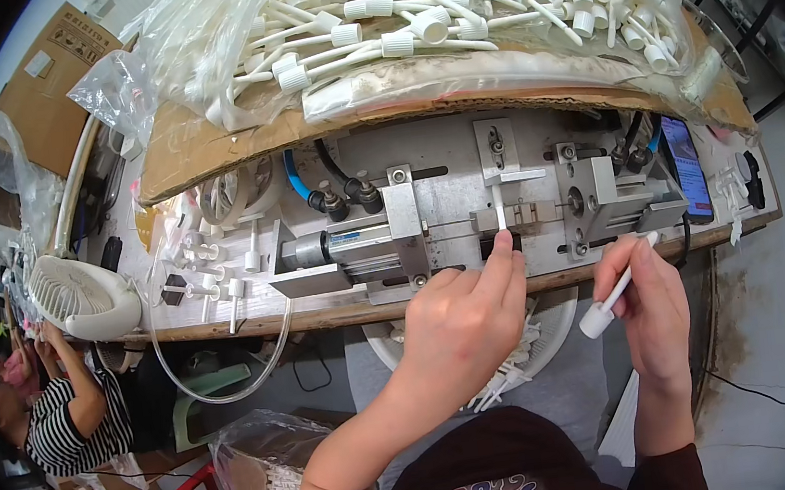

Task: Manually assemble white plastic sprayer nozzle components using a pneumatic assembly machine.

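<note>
A metal press fixture (515, 214) with a pneumatic cylinder (354, 246) on its left is mounted on the bench. My left hand (468, 325) reaches up to its middle, fingertips closed on the lower end of a white plastic stem (499, 204) standing in the fixture. The stem's far end is partly hidden by a metal bracket (512, 176). In my right hand (657, 312), thumb and fingers pinch a white ribbed cap with a long stem (598, 320), held tilted with its cap down toward the left, in front of the bench edge.
Above the fixture, a cardboard sheet (198, 156) bears a large heap of white capped stems (430, 26) in clear plastic. Several loose ones lie left, near a white fan (84, 295). A phone (686, 168) lies right. Below sits a white basket (566, 322). Another person (77, 407) works far left.
</note>
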A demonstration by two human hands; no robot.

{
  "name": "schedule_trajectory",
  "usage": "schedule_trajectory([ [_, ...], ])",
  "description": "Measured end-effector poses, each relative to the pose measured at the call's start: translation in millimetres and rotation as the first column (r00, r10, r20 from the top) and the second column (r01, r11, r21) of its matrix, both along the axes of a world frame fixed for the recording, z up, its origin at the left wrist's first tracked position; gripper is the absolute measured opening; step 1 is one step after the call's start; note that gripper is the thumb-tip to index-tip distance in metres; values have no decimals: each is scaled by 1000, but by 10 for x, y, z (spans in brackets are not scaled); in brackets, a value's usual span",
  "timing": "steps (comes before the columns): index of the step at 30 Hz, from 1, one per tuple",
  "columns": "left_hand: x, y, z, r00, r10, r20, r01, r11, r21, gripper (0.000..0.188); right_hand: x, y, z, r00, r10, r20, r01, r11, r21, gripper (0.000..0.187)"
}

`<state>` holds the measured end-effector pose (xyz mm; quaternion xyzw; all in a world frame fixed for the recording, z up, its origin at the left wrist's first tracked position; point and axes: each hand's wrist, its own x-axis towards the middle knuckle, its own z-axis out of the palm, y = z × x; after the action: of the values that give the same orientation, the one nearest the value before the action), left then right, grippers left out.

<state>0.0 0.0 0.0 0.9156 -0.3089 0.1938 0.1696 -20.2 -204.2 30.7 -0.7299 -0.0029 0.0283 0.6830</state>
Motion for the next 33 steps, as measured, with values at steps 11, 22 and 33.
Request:
schedule_trajectory([
  [11, -141, 141, 244, 949, -309, -56, 210, 757, -619, 39, 243, 214, 100, 930, 246, -273, -138, 922, 361, 29],
  [22, -112, 107, 78, 999, -5, -47, -8, 958, -287, 32, 1789, 631, 557, 365, 477, 800, 517, 610, -600, 27],
  [33, 16, 19, -28, 999, -24, -35, 19, 992, -128, 27, 1852, 383, 487, 511, 539, 670, 276, 635, -722, 14],
])
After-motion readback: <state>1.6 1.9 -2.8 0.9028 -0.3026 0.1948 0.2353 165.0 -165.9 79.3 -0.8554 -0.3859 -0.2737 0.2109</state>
